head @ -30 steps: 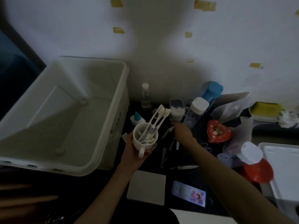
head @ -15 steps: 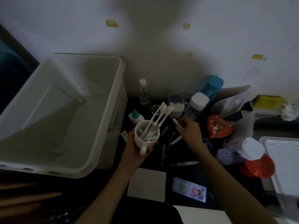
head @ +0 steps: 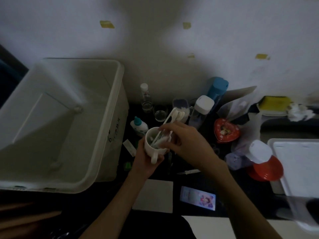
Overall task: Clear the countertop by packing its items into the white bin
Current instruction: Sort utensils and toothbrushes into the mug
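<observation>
Dark handwritten marks run down the white bin (head: 110, 100)'s outer right wall, too blurred to read. The picture card (head: 197, 198) near the table's front edge shows no readable text.

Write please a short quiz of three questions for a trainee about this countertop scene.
1. True or false: the white bin already holds the mug.
2. Which hand holds the white mug? A) left B) right C) neither
3. Fill in: the red box has the shape of a ____.

Key:
1. False; the bin looks empty.
2. A; the left hand grips the mug, while the right hand puts a small white item, too blurred to name, into it.
3. Heart.
</observation>
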Motion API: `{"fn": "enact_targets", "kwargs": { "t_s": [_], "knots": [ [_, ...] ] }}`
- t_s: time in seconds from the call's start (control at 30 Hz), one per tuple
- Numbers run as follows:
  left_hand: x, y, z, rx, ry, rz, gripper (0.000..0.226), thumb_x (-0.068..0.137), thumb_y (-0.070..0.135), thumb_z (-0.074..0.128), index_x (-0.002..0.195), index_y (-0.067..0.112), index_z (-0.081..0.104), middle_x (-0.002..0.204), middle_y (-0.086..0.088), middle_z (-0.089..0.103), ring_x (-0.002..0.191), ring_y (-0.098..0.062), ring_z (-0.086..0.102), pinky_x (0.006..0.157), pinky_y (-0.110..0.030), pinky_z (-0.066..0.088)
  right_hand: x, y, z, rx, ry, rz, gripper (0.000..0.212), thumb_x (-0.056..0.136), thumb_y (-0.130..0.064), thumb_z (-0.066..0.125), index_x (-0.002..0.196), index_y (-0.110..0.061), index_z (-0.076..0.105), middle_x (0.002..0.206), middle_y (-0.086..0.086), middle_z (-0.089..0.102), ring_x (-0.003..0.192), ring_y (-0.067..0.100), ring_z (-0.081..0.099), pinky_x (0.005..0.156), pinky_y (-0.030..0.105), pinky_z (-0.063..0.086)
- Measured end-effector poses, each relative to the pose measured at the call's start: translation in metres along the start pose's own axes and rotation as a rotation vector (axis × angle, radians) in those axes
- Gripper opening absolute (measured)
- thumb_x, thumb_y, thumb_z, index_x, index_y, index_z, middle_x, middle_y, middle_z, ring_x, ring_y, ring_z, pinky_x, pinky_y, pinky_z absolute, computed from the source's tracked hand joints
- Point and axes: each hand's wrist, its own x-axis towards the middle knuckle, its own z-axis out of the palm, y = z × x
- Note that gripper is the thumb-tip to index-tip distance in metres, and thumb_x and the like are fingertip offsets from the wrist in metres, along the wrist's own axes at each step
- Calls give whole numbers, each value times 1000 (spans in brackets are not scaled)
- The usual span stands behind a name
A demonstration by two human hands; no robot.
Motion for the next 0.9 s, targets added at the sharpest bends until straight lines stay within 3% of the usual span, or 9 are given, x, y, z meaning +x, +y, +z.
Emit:
{"fn": "enact_targets", "kwargs": {
  "t_s": [0.13, 0.23, 0.33, 0.43, 0.57, 0.63, 0.7, 0.77, 0.9],
  "knots": [
    [2, 0, 0, -6, 16, -26, 41, 100, 38, 37, 109, 13, 67, 99, -10, 69, 78, -21, 65, 47, -23, 49, -22, 13, 14, 213, 253, 227, 32, 80, -51, 71, 90, -23, 58, 81, -11, 64, 69, 6, 62, 62, 25, 54],
    [0, 0, 1, -9, -29, 3, 40, 99, 31, 43, 130, 9, 53, 111, -13, 64, 89, -21, 68, 63, -29, 57, -33, 21, 30, 345, 37, 426, 64, 66, -56, 81, 118, -34, 51, 105, -22, 60, 76, 0, 65, 62, 16, 53],
    [-1, -4, 6, 48, -5, -28, 40, 104, 27, 34, 127, 5, 58, 118, -14, 66, 99, -15, 70, 77, -28, 58, -31, 21, 54, 470, 34, 366, 76, 64, -44, 88, 127, -39, 46, 117, -25, 58, 91, -7, 63, 71, 7, 48],
    [-2, -7, 9, 27, -22, -88, 52, 102, 41, 33, 118, 9, 70, 122, -15, 66, 109, -25, 66, 86, -35, 56, -28, 23, 70, 539, 167, 381, 66, 62, -43, 90, 118, -31, 57, 115, -12, 64, 103, -3, 62, 82, 15, 51],
    [2, -4, -1, 59, -23, -134, 57, 101, 52, 30, 135, 15, 57, 136, -13, 58, 126, -27, 54, 109, -46, 40, -18, 32, 76, 499, 228, 367, 64, 60, -44, 90, 114, -29, 61, 111, -9, 67, 101, 1, 64, 83, 19, 53],
    [2, -4, -4, 186, 23, -139, 57, 100, 58, 29, 131, 19, 59, 128, -10, 64, 118, -28, 60, 103, -49, 45, -7, 39, 75, 464, 248, 337, 64, 60, -47, 89, 115, -30, 62, 112, -10, 66, 103, 1, 63, 85, 20, 52],
    [1, -7, -7, 386, 160, -157, 46, 100, 50, 40, 116, 14, 64, 110, -12, 72, 96, -28, 69, 82, -41, 56, 7, 47, 73, 435, 257, 329, 59, 63, -46, 88, 113, -32, 61, 111, -12, 66, 103, 0, 62, 84, 18, 51],
    [-2, -10, -11, 594, 270, -197, 37, 98, 37, 50, 111, 6, 65, 97, -13, 71, 79, -24, 67, 66, -30, 56, 23, 58, 75, 394, 245, 343, 54, 64, -44, 87, 109, -33, 60, 105, -16, 66, 97, -6, 61, 80, 14, 49],
    [-10, -10, -13, 870, 216, -279, 34, 101, 30, 44, 99, 6, 67, 84, -6, 71, 66, -15, 64, 55, -21, 50, 52, 83, 93, 310, 153, 390, 57, 62, -46, 86, 110, -29, 60, 105, -12, 67, 94, 0, 62, 78, 19, 48]
  ]
}}
